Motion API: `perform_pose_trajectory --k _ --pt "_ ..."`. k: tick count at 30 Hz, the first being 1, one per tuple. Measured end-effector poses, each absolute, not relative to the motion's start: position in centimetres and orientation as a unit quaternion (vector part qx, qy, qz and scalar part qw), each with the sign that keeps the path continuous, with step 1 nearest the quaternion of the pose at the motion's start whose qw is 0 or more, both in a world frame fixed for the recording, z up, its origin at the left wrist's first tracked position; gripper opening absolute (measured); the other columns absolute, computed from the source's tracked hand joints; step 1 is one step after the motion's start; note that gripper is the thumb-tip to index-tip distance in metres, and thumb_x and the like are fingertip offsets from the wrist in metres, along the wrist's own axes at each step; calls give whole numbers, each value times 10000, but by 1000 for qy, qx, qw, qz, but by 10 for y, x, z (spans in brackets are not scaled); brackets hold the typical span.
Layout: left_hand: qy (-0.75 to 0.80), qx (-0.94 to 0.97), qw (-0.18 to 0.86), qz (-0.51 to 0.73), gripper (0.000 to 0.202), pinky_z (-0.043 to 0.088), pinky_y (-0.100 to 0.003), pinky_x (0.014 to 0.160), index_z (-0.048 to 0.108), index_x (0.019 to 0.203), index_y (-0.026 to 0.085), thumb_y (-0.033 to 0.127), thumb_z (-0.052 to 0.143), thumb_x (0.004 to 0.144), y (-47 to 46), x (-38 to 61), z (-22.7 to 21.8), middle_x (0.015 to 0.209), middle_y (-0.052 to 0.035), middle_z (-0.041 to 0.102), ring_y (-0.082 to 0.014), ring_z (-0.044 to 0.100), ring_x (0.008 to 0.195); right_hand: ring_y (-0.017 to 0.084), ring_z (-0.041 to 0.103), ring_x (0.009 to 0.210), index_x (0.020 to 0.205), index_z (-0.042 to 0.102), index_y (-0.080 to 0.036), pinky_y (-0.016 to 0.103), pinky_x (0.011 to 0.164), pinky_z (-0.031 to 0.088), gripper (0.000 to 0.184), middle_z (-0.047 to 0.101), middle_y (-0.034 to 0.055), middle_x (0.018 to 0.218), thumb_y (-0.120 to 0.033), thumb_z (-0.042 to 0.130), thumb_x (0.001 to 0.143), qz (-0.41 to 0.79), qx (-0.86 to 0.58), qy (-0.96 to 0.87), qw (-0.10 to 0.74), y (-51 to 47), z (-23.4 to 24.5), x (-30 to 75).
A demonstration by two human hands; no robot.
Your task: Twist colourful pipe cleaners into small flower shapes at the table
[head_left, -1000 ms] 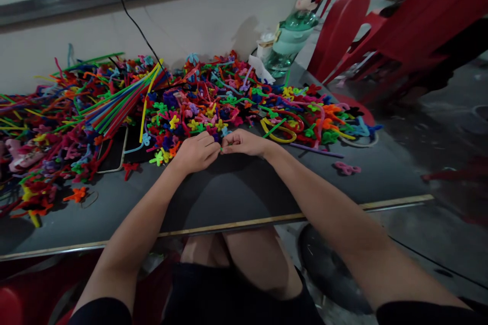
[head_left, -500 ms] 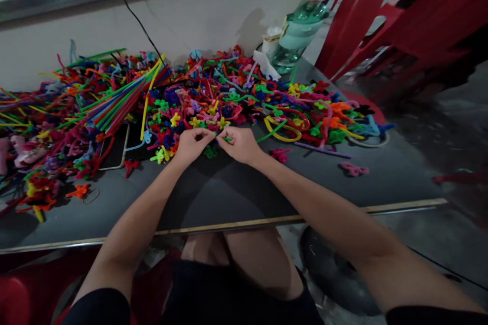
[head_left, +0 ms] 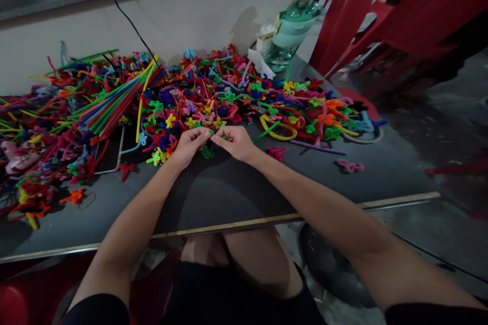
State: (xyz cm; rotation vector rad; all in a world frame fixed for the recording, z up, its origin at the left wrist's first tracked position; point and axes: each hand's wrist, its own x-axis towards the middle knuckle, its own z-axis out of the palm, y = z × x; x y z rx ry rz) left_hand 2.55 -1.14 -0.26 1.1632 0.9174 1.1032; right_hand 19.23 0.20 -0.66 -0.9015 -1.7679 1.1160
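A green pipe cleaner (head_left: 267, 132) runs through the closed fingers of my right hand (head_left: 238, 143), its free tail sticking out to the right. My left hand (head_left: 188, 146) pinches what looks like the other end, where a bit of green shows between the fingertips. Both hands almost meet above the table's dark top (head_left: 224, 188). Just below the fingertips lies a small green twisted pipe-cleaner piece (head_left: 207, 152). A yellow-green flower-like piece (head_left: 154, 158) rests left of my left hand, and a magenta one (head_left: 277, 153) lies beyond my right wrist.
A colourful heap of pipe-cleaner pieces (head_left: 213, 96) spreads along the wall, with a bundle of straight pipe cleaners (head_left: 118, 99) on top. Behind stands a green bottle (head_left: 292, 33). Red chairs (head_left: 345, 20) are at the right. A black cable (head_left: 129, 18) hangs down to the heap.
The view has shifted slightly, so things sit a little further left. My fingertips have changed their pinch, and a bit of green now shows between them.
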Motion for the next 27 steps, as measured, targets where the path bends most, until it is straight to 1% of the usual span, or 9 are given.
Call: perform_pose_trajectory --k 5,8,12,19,23,27 --pt "407 502 582 493 404 181 -210 437 618 753 158 524 767 668 -10 29 -6 528 74 354 -41 269 448 66 315 502 644 562 -161 242 458 241 481 446 -28 549 -625 612 757 451 -364 -697 423 6 -9 191" --pt "420 514 553 504 418 186 -211 434 637 806 159 535 763 672 -9 30 -9 534 74 370 -42 277 448 67 328 498 651 583 -154 244 461 248 464 480 -15 562 -605 614 757 434 -388 -694 423 7 -9 192" --pt "420 561 511 497 416 233 -211 446 663 855 169 538 751 684 -8 27 -9 569 57 430 -54 320 482 65 339 485 665 604 -149 241 467 266 415 517 -5 577 -550 602 769 407 -406 -694 434 6 -9 194" --pt "430 599 457 497 285 348 -211 525 648 811 169 432 731 741 -8 27 -11 607 42 491 -74 419 554 80 404 497 670 630 -148 232 477 304 393 564 6 571 -521 595 788 334 -424 -727 425 2 -10 191" --pt "431 580 446 528 238 430 -231 599 668 882 184 413 657 814 -9 30 -14 678 12 584 -96 512 621 90 446 515 719 645 -155 234 494 328 317 610 18 622 -435 555 839 274 -419 -728 468 -5 -5 188" --pt "441 596 414 528 220 472 -262 686 692 901 188 386 650 813 -10 31 -14 774 -16 667 -118 576 701 91 428 480 703 638 -165 246 502 328 282 582 5 570 -397 555 840 223 -439 -718 492 -8 -3 189"
